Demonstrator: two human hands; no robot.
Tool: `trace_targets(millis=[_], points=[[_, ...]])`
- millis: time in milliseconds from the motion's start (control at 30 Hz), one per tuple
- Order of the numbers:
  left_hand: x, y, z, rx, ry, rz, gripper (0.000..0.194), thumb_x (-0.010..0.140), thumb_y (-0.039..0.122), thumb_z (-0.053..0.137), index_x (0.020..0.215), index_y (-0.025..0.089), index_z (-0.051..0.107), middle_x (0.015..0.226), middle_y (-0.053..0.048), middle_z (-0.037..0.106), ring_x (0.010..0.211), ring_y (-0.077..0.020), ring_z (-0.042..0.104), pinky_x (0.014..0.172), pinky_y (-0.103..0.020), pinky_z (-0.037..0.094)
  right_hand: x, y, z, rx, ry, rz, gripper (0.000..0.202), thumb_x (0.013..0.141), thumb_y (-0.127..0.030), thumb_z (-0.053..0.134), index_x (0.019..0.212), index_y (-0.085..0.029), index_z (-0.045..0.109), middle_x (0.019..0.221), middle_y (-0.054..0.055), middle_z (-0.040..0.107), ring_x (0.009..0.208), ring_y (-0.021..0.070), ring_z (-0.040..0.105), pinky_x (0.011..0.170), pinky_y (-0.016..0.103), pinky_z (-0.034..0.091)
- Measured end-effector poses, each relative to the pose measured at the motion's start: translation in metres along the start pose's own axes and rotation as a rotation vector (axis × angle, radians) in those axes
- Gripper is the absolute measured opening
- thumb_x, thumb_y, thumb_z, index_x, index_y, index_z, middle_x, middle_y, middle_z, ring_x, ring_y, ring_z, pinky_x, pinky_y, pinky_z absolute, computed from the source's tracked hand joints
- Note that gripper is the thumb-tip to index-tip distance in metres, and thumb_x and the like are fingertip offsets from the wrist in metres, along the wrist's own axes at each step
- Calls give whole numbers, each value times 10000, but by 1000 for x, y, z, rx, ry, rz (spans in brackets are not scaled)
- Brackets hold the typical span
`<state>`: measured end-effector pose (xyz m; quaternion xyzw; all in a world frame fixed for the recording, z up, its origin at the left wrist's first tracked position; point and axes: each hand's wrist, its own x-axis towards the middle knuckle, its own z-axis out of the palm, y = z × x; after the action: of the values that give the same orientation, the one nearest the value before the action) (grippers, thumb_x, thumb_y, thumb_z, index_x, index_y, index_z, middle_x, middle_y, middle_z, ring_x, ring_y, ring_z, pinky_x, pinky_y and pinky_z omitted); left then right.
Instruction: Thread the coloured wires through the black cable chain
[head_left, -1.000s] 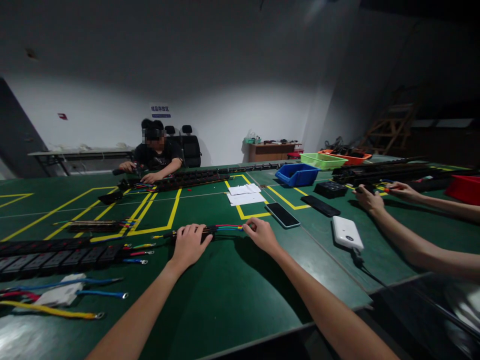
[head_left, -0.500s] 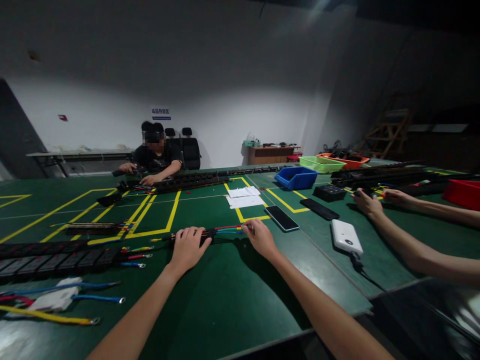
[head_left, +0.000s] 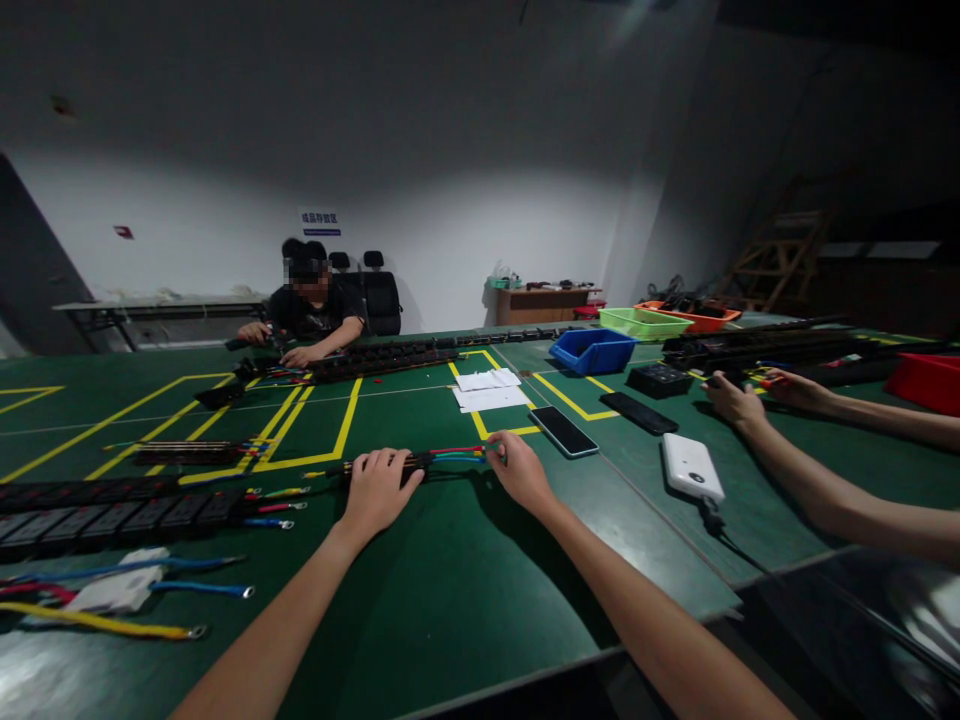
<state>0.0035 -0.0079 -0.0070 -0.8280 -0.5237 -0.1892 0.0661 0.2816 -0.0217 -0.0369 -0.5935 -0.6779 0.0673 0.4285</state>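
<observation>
Under my left hand lies a dark strip-like part with metal bars, its fingers wrapped over the top and the thumb along the near side. Red, blue and green wires run from its right end to my right hand. There my thumb and fingers pinch the wire ends, and the tips are hidden. To the left, a similar part with metal bars rests on the green table. Nearer are rows of black socket modules with ring-ended wires.
Loose blue, red and yellow cables lie at the near left. Ahead are white papers, a phone, a blue bin and a white power bank. One co-worker sits opposite; another's hands work at the right.
Both my hands stay nearly in place on the part and its wires. The view has shifted slightly; little else differs.
</observation>
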Motion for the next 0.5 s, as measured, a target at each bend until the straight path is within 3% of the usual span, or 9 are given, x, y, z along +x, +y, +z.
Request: trace_targets(millis=[300, 500], points=[[0, 1, -3, -1, -9, -3, 511, 993, 552, 393, 1273, 206, 644, 1261, -124, 671, 1199, -305, 581, 1079, -520, 358, -2, -1, -4, -152, -112, 14, 205, 965, -263, 527, 988, -244, 730, 970, 65, 671, 833, 186, 616, 680, 263, 384], [0, 1, -2, 13, 17, 6, 508, 994, 546, 384, 1259, 202, 650, 1242, -130, 673, 1177, -308, 581, 1059, -514, 367, -1, -3, -3, -107, -51, 0, 213, 921, -225, 551, 1055, -230, 717, 1010, 72, 697, 879, 196, 643, 751, 275, 433]])
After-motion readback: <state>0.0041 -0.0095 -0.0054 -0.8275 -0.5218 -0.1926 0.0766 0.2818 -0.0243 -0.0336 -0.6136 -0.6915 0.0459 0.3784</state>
